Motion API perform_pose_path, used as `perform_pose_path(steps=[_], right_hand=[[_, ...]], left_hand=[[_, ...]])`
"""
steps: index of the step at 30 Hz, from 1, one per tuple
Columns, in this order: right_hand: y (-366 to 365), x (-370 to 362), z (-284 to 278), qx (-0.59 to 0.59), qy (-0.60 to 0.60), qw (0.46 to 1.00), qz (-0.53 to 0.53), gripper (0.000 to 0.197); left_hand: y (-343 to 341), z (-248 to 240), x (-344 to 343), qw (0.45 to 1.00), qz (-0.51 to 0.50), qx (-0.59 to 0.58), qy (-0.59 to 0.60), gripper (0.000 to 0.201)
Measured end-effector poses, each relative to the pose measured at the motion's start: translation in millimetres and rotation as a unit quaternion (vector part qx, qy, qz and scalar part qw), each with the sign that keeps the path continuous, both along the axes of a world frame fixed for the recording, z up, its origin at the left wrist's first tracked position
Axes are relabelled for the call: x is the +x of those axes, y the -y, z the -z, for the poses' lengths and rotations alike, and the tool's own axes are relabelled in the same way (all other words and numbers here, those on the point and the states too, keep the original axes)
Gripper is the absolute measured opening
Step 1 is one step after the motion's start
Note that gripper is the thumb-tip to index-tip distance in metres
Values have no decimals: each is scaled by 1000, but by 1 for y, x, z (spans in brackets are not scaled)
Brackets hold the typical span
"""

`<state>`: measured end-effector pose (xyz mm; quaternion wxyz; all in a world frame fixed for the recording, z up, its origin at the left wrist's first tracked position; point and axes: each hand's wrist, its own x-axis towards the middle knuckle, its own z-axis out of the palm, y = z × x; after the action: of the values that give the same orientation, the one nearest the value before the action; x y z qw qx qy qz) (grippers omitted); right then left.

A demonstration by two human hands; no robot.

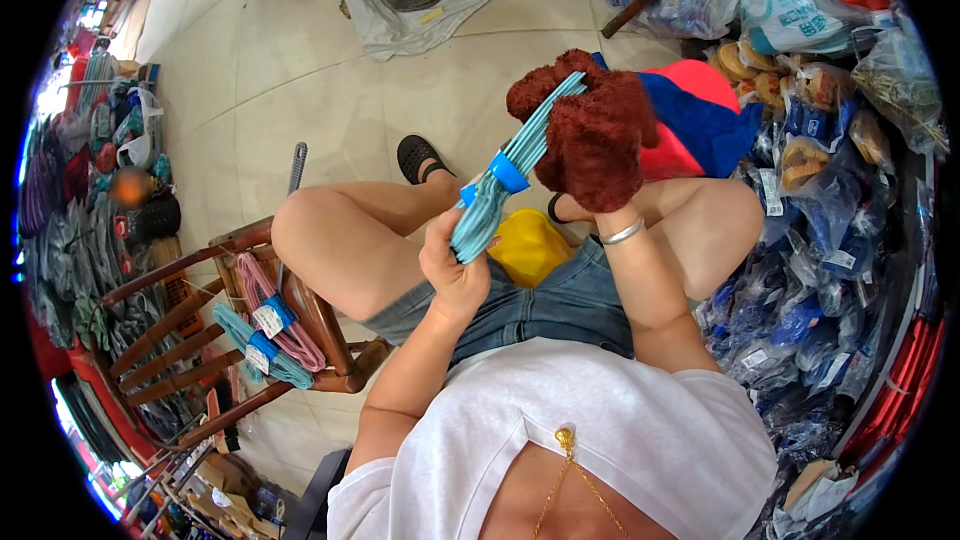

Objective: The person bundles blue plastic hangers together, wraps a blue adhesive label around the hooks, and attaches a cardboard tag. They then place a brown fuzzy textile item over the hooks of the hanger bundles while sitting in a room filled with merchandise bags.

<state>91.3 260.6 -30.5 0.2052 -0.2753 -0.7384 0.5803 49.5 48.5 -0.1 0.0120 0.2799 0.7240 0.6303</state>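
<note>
My left hand [460,265] is closed round the lower end of a bundle of thin light-blue rods [535,140], tied with a bright blue band [508,172]. The bundle tilts up to the right in front of my lap. A fluffy dark red-brown mitt covers my right hand [597,135]. Its plush lobes lie on both sides of the bundle's upper end, so the hand grips it; the fingers themselves are hidden. On the wooden chair at the left lie a similar light-blue bundle [270,355] and a pink bundle [290,325], both with blue labels.
A yellow object [528,245] sits between my thighs. Pink-red and blue cloth [695,110] lies beyond my right hand. Plastic-wrapped goods [790,310] pile up at the right. The wooden chair [330,340] stands at my left. Grey cloth [400,15] lies on the tiled floor.
</note>
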Motion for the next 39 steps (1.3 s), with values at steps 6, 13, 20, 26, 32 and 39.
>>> perform_pose_path(steps=[6, 13, 20, 26, 32, 39], right_hand=[[3, 18, 51, 76, -14, 995, -58, 43], [-6, -4, -11, -369, -238, 898, -5, 46], [-8, -7, -54, 255, -48, 965, -46, 45], [-11, -14, -98, 558, 44, 824, -83, 45], [-17, -11, -89, 521, 84, 846, -75, 47], [-16, -4, -73, 482, 78, 871, -58, 47]], left_hand=[[3, 7, -10, 973, -38, 67, 216, 29], [8, 14, -6, 987, -2, -21, 161, 30], [4, -8, -23, 972, 72, 28, 220, 60], [30, 27, -38, 961, 135, -63, 232, 112], [28, 34, -23, 932, 159, 48, 323, 86], [16, 43, -9, 867, 25, 241, 435, 41]])
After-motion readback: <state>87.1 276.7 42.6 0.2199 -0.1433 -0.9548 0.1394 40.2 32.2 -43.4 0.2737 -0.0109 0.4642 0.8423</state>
